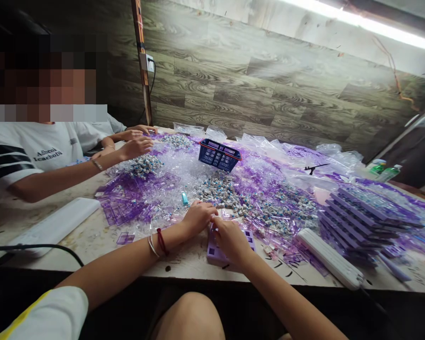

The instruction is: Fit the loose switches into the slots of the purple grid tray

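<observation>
My left hand (198, 218) and my right hand (232, 238) meet fingertip to fingertip above a light purple tray (217, 255) with square openings. The fingers of both are curled and pinched together; whatever lies between them is too small or hidden to make out. My right hand covers much of the tray, which rests near the table's front edge. Just beyond my hands spreads a heap of small white and blue parts (217, 191). A small turquoise piece (184, 198) lies to the left of the heap.
A dark blue basket (219, 156) stands mid-table amid clear and purple plastic pieces. Stacked purple trays (357, 222) are at right, beside a white power strip (329, 257). A long white device (62, 224) lies left. A co-worker's hand (137, 147) hovers over another heap.
</observation>
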The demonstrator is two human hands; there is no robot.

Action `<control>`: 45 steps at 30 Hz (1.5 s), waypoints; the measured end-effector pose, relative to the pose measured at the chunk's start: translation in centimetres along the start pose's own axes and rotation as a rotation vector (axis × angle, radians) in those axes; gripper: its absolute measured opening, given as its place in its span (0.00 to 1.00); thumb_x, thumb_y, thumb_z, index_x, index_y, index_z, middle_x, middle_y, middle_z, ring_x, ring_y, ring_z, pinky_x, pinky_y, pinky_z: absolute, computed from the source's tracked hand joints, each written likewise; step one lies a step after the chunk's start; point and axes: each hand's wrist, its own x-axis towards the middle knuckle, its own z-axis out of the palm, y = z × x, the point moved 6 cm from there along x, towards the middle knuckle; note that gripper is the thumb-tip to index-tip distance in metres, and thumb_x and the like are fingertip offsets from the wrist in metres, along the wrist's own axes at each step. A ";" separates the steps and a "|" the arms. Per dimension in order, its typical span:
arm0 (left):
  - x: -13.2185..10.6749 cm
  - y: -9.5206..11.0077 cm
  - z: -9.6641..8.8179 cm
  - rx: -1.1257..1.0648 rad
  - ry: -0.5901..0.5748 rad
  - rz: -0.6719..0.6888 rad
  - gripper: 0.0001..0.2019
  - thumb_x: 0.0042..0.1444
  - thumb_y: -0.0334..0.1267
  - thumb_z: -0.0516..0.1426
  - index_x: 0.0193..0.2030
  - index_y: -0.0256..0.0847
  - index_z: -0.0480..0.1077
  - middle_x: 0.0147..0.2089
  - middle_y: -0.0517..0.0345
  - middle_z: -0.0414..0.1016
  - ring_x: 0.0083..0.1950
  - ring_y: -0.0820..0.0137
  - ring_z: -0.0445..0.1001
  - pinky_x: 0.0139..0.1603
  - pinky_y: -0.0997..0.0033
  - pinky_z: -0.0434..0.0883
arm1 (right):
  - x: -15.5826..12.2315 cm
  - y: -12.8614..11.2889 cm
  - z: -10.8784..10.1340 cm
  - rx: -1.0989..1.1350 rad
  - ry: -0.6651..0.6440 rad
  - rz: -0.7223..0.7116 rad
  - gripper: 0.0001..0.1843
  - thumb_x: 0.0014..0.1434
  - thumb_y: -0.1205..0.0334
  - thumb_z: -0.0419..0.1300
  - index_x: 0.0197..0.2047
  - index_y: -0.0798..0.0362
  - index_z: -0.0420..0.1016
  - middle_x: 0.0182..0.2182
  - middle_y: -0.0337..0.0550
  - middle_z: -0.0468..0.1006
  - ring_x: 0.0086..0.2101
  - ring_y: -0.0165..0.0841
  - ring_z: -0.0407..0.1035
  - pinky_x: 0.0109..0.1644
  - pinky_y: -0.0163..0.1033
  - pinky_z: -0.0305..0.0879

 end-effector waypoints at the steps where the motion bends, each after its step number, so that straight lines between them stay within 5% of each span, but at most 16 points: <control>1: 0.0 0.0 0.0 -0.002 0.001 -0.003 0.09 0.55 0.27 0.56 0.38 0.41 0.75 0.40 0.55 0.77 0.44 0.64 0.73 0.51 0.61 0.63 | 0.1 0.0 -0.2 0.029 0.010 -0.002 0.17 0.56 0.77 0.50 0.43 0.55 0.74 0.35 0.50 0.81 0.36 0.39 0.75 0.38 0.37 0.64; 6: 0.0 -0.5 -0.3 -0.122 0.051 -0.037 0.09 0.55 0.27 0.56 0.38 0.41 0.75 0.40 0.57 0.77 0.43 0.66 0.74 0.49 0.64 0.65 | -0.3 1.5 -1.9 0.280 0.113 -0.060 0.16 0.52 0.69 0.62 0.45 0.49 0.76 0.39 0.42 0.81 0.37 0.36 0.74 0.44 0.39 0.67; 10: 0.1 -0.6 -0.6 -0.249 0.095 -0.034 0.08 0.54 0.26 0.56 0.38 0.39 0.75 0.39 0.56 0.76 0.42 0.67 0.74 0.46 0.69 0.68 | -1.6 3.2 -2.1 0.182 0.032 -0.147 0.41 0.39 0.55 0.72 0.57 0.52 0.68 0.55 0.53 0.70 0.57 0.48 0.60 0.60 0.53 0.57; 13: 0.1 -0.7 -0.6 -0.331 0.083 -0.044 0.08 0.51 0.24 0.57 0.36 0.37 0.75 0.37 0.56 0.77 0.40 0.68 0.74 0.43 0.70 0.68 | -2.6 4.3 -1.4 0.181 -0.114 -0.135 0.50 0.37 0.51 0.72 0.63 0.54 0.62 0.59 0.57 0.65 0.59 0.50 0.56 0.62 0.56 0.53; 19: 0.2 -0.5 -0.4 -0.633 0.054 -0.077 0.06 0.49 0.27 0.59 0.35 0.36 0.75 0.33 0.58 0.77 0.35 0.72 0.74 0.39 0.74 0.70 | -3.1 5.6 -1.9 0.252 -0.138 -0.132 0.46 0.39 0.55 0.72 0.61 0.54 0.64 0.58 0.55 0.66 0.58 0.47 0.59 0.61 0.53 0.57; 24: 0.3 -0.6 0.7 -0.845 0.002 -0.137 0.06 0.48 0.28 0.59 0.35 0.35 0.73 0.34 0.58 0.75 0.35 0.73 0.73 0.40 0.73 0.71 | -2.4 7.0 -1.7 0.292 -0.015 -0.123 0.20 0.55 0.67 0.61 0.52 0.51 0.73 0.49 0.48 0.76 0.51 0.39 0.68 0.56 0.47 0.62; 27: 0.5 -0.9 0.9 -0.905 0.028 -0.176 0.05 0.47 0.26 0.59 0.33 0.34 0.69 0.33 0.60 0.72 0.34 0.75 0.71 0.37 0.75 0.70 | -2.0 7.7 -1.2 0.266 0.048 -0.083 0.13 0.57 0.70 0.59 0.46 0.51 0.76 0.43 0.45 0.79 0.46 0.37 0.71 0.53 0.44 0.65; 37: 0.3 0.1 1.0 -1.079 -0.041 -0.157 0.09 0.49 0.32 0.61 0.36 0.36 0.65 0.30 0.61 0.73 0.34 0.73 0.73 0.39 0.72 0.70 | -2.0 8.0 -1.4 0.215 0.101 -0.071 0.11 0.57 0.68 0.58 0.43 0.51 0.76 0.42 0.45 0.79 0.44 0.37 0.72 0.50 0.44 0.67; 45: 0.4 0.4 1.1 -1.076 -0.049 -0.039 0.06 0.49 0.35 0.60 0.32 0.34 0.70 0.33 0.58 0.73 0.35 0.73 0.71 0.38 0.73 0.68 | -1.1 4.9 -1.9 0.378 0.281 -0.182 0.13 0.57 0.71 0.56 0.46 0.52 0.71 0.40 0.45 0.78 0.39 0.34 0.72 0.45 0.41 0.68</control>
